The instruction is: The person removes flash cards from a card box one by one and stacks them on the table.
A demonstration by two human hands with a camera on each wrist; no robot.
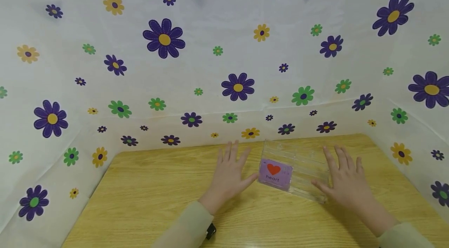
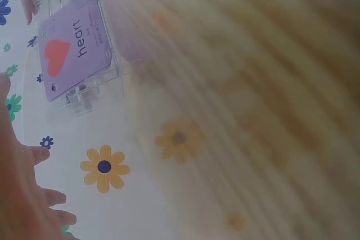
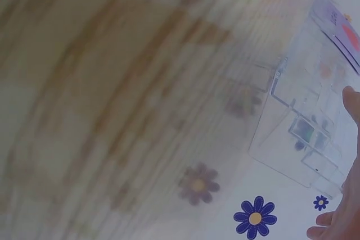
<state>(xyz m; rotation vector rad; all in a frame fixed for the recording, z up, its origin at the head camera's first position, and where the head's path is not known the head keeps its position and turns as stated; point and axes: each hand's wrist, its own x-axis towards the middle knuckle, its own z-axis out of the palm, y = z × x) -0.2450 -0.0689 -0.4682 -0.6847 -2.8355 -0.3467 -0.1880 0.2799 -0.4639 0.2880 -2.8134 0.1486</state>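
A clear plastic stand with stepped tiers sits at a slant on the table. In its front left section is a purple card with a red heart and the word "heart"; the left wrist view shows the same card up close. To the left of the stand is my left hand, fingers spread and thumb toward the card, holding nothing. My right hand is at the stand's right end, fingers extended, thumb in front of the clear plastic. Whether that hand touches the stand I cannot tell.
The wood-grain table is enclosed at the back and sides by a white flower-print cloth. A small black object shows by the left cuff. Reflections of the cloth appear on the tabletop in both wrist views.
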